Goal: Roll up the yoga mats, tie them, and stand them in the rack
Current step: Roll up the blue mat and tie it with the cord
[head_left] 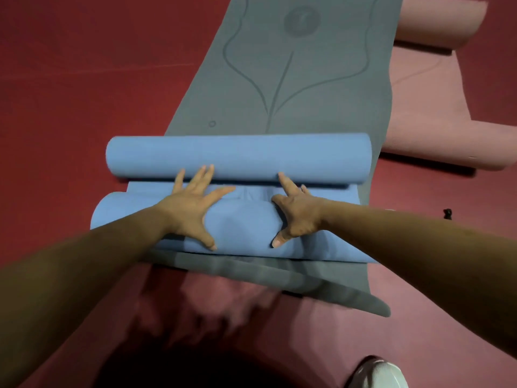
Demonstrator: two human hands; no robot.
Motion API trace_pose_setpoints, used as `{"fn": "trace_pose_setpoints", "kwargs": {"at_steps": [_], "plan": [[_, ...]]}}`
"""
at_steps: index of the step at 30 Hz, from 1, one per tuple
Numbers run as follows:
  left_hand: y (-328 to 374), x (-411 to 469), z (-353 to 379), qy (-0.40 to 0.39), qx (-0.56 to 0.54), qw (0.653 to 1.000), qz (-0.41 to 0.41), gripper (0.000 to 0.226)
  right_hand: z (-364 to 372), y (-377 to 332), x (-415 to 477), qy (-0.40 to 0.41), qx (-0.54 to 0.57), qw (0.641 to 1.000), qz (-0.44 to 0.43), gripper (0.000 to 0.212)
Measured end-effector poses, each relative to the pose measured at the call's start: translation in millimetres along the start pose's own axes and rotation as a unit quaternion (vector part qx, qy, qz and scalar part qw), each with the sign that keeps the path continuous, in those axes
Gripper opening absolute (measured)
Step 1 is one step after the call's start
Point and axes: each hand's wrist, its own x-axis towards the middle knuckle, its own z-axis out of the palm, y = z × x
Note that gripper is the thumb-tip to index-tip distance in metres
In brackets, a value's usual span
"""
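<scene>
Grey mat: the grey mat (279,79) lies lengthwise on the red floor (84,79), running away from the person. A leaf-like line pattern and a round mark are printed on its flat far part. Its underside is a lighter blue.
Far roll: a blue far roll (237,155) lies crosswise on the grey mat, a tidy cylinder with both ends in view.
Near roll: a looser, flatter near roll (240,219) of the same blue lies just in front of the far one, under both hands. Grey layers stick out beneath it toward the person, and their near edge is blurred.
Left hand: the left hand (190,211) is spread wide, palm down on the near roll. Its straight fingertips touch the far roll and its thumb points back toward the person.
Right hand: the right hand (298,217) arches over the near roll with knuckles raised and presses down. The forefinger reaches straight to the far roll, the thumb is splayed on the near side, and the other fingers are partly hidden.
Pink mat: a pink mat (419,102) lies on the right, touching the grey mat's edge, with both ends curled into rolls.
Black object: a small black object (447,214) sits on the floor to the right, too small to identify.
Shoe: a pale shoe (377,372) shows at the bottom right.
</scene>
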Motion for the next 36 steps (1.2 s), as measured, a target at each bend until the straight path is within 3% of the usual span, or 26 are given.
{"fn": "trace_pose_setpoints", "kwargs": {"at_steps": [4, 7, 12, 18, 23, 28, 32, 34, 36], "plan": [[-12, -13, -5, 0.13, -0.034, 0.99, -0.053, 0.113, -7, 4, -1, 0.127, 0.005, 0.992, 0.021, 0.078], [-5, -11, -10, 0.087, -0.024, 0.994, -0.068, 0.116, -19, 11, 1, 0.179, 0.036, 0.981, 0.059, 0.042], [4, 0, -14, 0.079, 0.034, 0.993, -0.077, 0.114, -26, 16, 2, 0.081, 0.097, 0.989, 0.078, 0.076], [-2, 7, -11, 0.055, 0.087, 0.992, -0.067, 0.124, -24, 21, 2, 0.075, 0.078, 0.989, 0.101, 0.113], [-5, 22, -18, 0.041, 0.016, 0.995, -0.086, 0.116, -19, 19, 8, 0.109, 0.035, 0.992, 0.048, 0.119], [-9, 33, -27, 0.001, -0.052, 0.99, -0.128, 0.11, 8, 9, 12, 0.14, -0.212, 0.967, 0.025, 0.129], [-8, 35, -36, 0.07, -0.284, 0.933, -0.211, 0.101, -2, 7, 23, 0.135, -0.196, 0.971, 0.018, 0.124], [-6, 37, -47, 0.112, -0.314, 0.925, -0.185, 0.099, -5, 12, 23, 0.139, -0.154, 0.978, 0.011, 0.12], [-3, 34, -58, 0.134, -0.262, 0.944, -0.149, 0.089, -11, 17, 22, 0.136, -0.129, 0.982, 0.005, 0.114]]}}
